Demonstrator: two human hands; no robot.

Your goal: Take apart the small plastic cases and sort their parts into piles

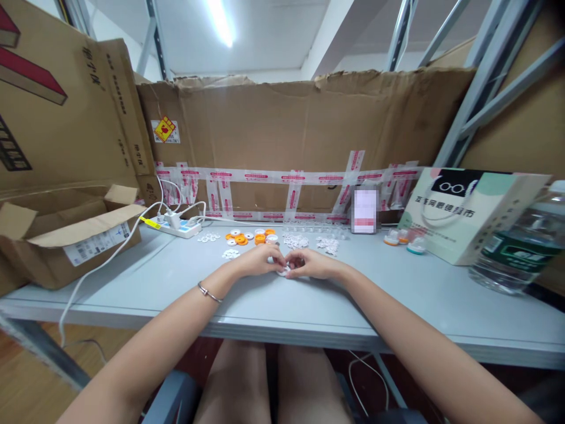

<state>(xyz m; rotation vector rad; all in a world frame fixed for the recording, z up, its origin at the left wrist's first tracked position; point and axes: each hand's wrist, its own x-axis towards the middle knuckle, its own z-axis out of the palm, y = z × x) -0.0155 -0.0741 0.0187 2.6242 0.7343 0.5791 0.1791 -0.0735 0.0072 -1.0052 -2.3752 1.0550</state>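
Observation:
My left hand (260,261) and my right hand (311,264) meet at the middle of the grey table (397,306), fingers curled together around a small white round part (283,271) that rests on or just above the surface. Both hands pinch it from either side. A thin bracelet (209,292) circles my left wrist. Just beyond the hands lie orange and white round caps (242,238), small white discs (230,254) and piles of tiny white pieces (295,240).
A white power strip (176,226) with cables sits at the back left beside an open cardboard box (66,235). A paper bag (468,212) and a plastic water bottle (521,247) stand on the right. A taped cardboard wall (309,129) closes the back.

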